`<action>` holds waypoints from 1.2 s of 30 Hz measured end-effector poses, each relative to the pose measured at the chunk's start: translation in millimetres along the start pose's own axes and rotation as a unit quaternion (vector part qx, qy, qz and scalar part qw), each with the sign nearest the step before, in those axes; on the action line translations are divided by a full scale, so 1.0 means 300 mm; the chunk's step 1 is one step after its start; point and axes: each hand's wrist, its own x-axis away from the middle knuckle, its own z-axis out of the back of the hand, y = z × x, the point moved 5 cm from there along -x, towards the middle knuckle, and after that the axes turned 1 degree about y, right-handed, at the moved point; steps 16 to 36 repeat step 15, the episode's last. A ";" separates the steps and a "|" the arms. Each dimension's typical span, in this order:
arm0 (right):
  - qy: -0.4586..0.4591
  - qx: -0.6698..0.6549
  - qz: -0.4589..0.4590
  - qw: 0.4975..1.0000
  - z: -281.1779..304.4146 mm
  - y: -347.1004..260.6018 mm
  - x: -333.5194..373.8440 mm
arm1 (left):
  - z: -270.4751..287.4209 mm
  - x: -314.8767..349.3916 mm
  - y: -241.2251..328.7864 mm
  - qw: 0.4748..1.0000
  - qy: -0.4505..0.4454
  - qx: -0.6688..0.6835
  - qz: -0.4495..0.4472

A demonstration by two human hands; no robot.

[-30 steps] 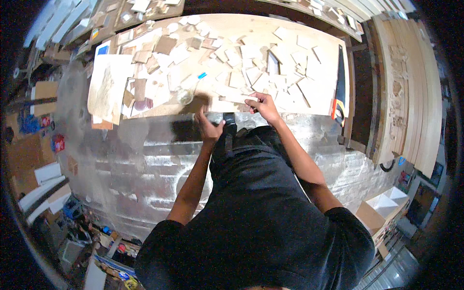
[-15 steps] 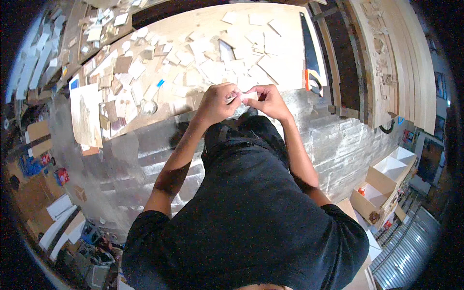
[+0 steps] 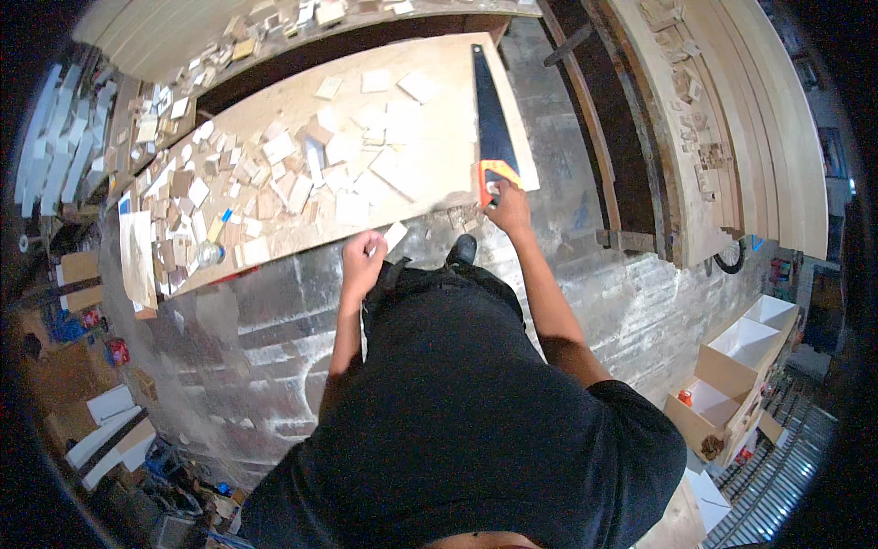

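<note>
1. Head view, landmark: a pale wooden board [image 3: 439, 137] is laid flat over a foil-covered surface [image 3: 274, 329], with small wood offcuts [image 3: 274, 174] scattered across its top.
2. Handsaw [image 3: 494, 119]: a dark blade with an orange and black handle is seen lying along the right edge of the board, the handle at the board's near right corner.
3. Right hand [image 3: 506, 206]: it is placed at the board's near right corner, with the fingers closed on the saw handle. Half a second earlier this hand was held together with the other one in front of the board's near edge; it has since been moved out to the saw.
4. Left hand [image 3: 363, 261]: it is held just off the board's near edge, curled shut, and a small pale wood piece [image 3: 394, 235] is pinched at the fingertips. The piece was between both hands half a second ago; it is now kept by the left hand alone.
5. Clear bottle [image 3: 209, 253]: it is seen standing on the board near its left end, among the offcuts.
6. Cardboard boxes [image 3: 741, 352]: open boxes are seen well to the right of the board, on the floor.
</note>
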 end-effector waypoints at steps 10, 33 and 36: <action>-0.026 0.041 0.134 0.990 -0.084 0.198 -0.082 | -0.277 -0.041 0.218 0.998 -0.002 -0.063 0.009; -0.012 -0.172 0.014 0.985 0.078 0.330 -0.063 | -0.478 -0.285 0.216 0.992 -0.082 -0.091 -0.015; -0.012 -0.172 0.014 0.985 0.078 0.330 -0.063 | -0.478 -0.285 0.216 0.992 -0.082 -0.091 -0.015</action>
